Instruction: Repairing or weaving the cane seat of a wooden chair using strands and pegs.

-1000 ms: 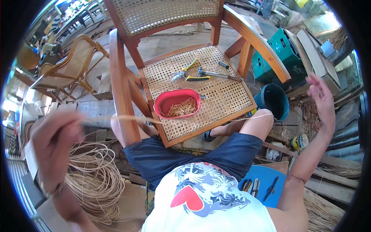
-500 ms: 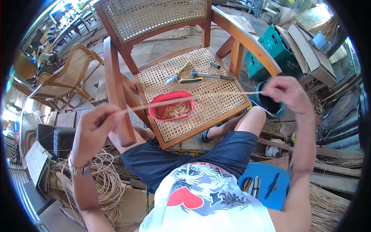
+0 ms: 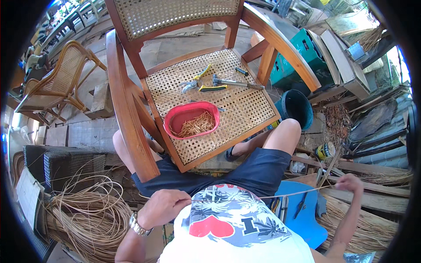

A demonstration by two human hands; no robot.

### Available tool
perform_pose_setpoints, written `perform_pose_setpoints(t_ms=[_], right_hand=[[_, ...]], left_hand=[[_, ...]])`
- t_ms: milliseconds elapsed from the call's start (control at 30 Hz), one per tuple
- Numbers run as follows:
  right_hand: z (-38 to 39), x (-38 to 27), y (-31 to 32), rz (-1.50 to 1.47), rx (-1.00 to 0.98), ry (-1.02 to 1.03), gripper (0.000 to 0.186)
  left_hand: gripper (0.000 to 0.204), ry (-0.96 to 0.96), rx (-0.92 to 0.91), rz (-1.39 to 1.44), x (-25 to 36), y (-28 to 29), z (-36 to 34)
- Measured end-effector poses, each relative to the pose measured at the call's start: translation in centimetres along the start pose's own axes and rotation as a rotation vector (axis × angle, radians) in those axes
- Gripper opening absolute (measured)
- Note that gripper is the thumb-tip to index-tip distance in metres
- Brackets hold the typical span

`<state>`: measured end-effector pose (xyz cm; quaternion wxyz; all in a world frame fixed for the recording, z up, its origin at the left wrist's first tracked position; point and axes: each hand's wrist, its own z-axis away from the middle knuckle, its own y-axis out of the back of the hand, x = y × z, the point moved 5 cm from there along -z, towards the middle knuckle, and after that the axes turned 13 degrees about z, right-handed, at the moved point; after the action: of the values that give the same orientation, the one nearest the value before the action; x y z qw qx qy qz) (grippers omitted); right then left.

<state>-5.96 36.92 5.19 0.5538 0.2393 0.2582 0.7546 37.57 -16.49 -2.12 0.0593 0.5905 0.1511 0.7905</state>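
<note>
My left hand (image 3: pixel 169 206), with a metal wristwatch, pinches a thin pale rattan strand (image 3: pixel 291 193) in front of my shirt. My right hand (image 3: pixel 348 184), out at the right, grips the same strand, which stretches across my lap. Beyond my knees stands a wooden armchair with a woven cane seat (image 3: pixel 245 114). On that seat are a red oval container (image 3: pixel 175 116) of short cane pieces, pruning shears (image 3: pixel 188 86), a hammer (image 3: pixel 232 83) and a small dark tool (image 3: pixel 241 71).
A rattan coil (image 3: pixel 92 215) lies at lower left, a rattan chair (image 3: pixel 66 79) stands at upper left. To the right are green crates (image 3: pixel 294 65), a dark bucket (image 3: pixel 298 109), a can (image 3: pixel 324 150) and a blue surface (image 3: pixel 309 228) with tools. Planks and cane bundles lie around.
Both my hands have moved down toward my body, carrying the strand from over the chair seat to across my lap and shirt. My right hand also moved outward.
</note>
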Motion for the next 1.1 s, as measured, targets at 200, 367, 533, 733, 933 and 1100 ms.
perform_pose_setpoints(t_ms=[200,367,533,733,933,1100], right_hand=[[-9.7,-5.8,-12.1,0.163,-0.274,0.176,0.023],[-11.2,-5.8,-11.5,0.333,-0.15,0.364,0.027],[-10.4,-6.2,0.7,0.066,0.376,0.392,0.035],[-12.2,-14.6,16.0,-0.843,0.665,0.61,0.056],[-16.9,-28.2,19.8,-0.787,0.28,0.915,0.06],[-16.3,-31.2,18.2,-0.949,0.093,1.106,0.058]], left_hand=[[0.017,0.272,0.224,-0.037,-4.7,2.3,5.6],[0.019,0.504,0.186,-0.039,-7.2,-0.2,8.3],[0.025,0.473,0.596,-0.065,-3.9,2.4,8.9],[0.054,-0.039,1.277,0.247,-0.2,5.3,3.6],[0.079,-0.468,0.977,1.205,0.0,6.2,-3.3],[0.078,-0.665,0.658,1.617,1.7,6.6,-5.1]])
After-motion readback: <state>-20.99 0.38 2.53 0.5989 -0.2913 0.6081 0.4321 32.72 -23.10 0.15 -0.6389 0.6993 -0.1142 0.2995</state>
